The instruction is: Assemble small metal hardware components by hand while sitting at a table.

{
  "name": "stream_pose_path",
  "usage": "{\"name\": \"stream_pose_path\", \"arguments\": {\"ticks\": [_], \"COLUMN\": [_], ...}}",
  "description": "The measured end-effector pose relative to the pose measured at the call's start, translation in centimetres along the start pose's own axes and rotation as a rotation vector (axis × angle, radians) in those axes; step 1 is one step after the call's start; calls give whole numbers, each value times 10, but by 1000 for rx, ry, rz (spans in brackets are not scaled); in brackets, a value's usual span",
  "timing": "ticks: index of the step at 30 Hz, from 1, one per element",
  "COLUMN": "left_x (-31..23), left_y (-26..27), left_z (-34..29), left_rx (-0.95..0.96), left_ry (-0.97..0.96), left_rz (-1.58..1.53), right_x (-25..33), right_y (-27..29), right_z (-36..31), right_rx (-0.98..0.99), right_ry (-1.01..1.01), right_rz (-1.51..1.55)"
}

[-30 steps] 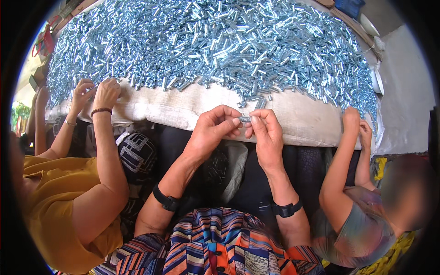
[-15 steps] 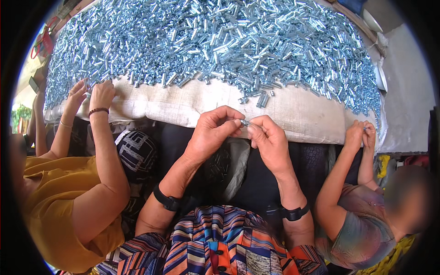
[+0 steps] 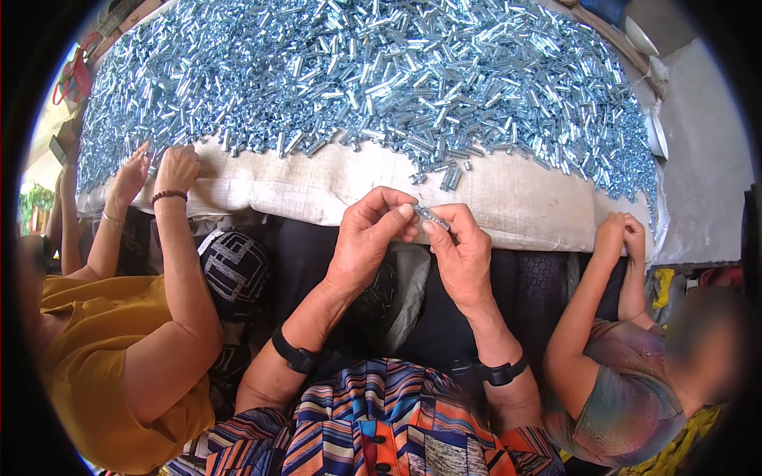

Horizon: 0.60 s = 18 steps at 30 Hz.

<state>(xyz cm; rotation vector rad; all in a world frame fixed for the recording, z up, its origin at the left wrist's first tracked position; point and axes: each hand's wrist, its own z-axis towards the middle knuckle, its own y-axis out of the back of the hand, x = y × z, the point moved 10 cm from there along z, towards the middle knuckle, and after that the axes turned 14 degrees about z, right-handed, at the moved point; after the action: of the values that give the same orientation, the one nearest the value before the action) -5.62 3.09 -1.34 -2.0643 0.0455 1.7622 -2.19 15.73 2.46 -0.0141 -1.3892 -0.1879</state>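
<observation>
My left hand (image 3: 367, 234) and my right hand (image 3: 462, 252) meet just off the near edge of the cloth-covered table, both with fingers pinched. Between their fingertips is a small shiny metal sleeve (image 3: 427, 214). The right thumb and forefinger close around its length, while the left thumb and fingertips grip its other end. Fingers partly hide the piece, so I cannot tell whether it is one part or two joined. Beyond my hands, a few loose sleeves (image 3: 451, 176) lie on the pale cloth (image 3: 349, 178).
A broad heap of bluish metal sleeves and small rings (image 3: 357, 71) covers the table's far part. At left, a person in a mustard top (image 3: 119, 349) works at the heap's edge. Another person's hands (image 3: 619, 238) are together at the right. White bowls (image 3: 657, 131) sit by the right edge.
My right hand has shifted slightly left and closer to my left hand, and more of the metal sleeve shows between them. The neighbours' hands have moved only a little.
</observation>
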Motion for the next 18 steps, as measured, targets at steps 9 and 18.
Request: {"name": "stream_pose_path", "arguments": {"ticks": [9, 18], "left_x": [4, 1], "left_y": [1, -1], "left_z": [1, 1], "left_rx": [-9, -2], "left_ry": [-31, 5], "left_rz": [-46, 72], "right_x": [11, 17], "right_y": [-5, -3], "right_z": [-1, -9], "right_rx": [-7, -111], "right_ry": [110, 192], "right_rz": [-101, -183]}}
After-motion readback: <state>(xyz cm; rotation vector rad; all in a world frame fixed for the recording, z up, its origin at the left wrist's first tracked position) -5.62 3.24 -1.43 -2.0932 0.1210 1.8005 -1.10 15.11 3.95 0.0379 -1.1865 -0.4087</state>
